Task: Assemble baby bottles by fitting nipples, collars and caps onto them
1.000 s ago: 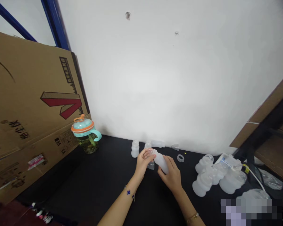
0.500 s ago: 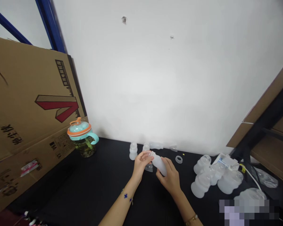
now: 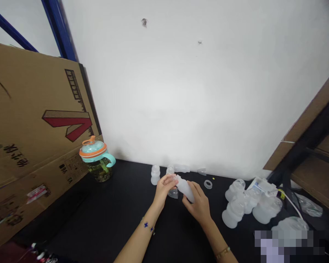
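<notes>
At our far left, a tall brown cardboard box (image 3: 52, 146) stands beside a clear jug with a turquoise handle and orange-rimmed lid (image 3: 97, 160). Next on the black desk (image 3: 120, 215), a small frosted-white bottle with a clear domed cap (image 3: 155, 175) stands upright, stable on its flat base.

Our left hand (image 3: 163, 190) has its fingers pinched at the neck of a tilted, translucent white, curved plastic bottle (image 3: 185, 189), raised above the desk midway between our hands. We cannot tell whether a separate clear piece sits in that pinch. Below lies a clear cup-shaped piece (image 3: 173, 193).

Our right hand (image 3: 199, 204) has its fingers wrapped around the bottle's lower end. We judge that this steadies the body, the tilt bringing the neck towards our left fingers.

Farther right, near the wall, lies a clear plastic ring (image 3: 208, 184), flat and thus unlikely to roll. Then comes a cluster of frosted-white, clear-capped bottles (image 3: 233, 212), bunched, perhaps to leave working room.
</notes>
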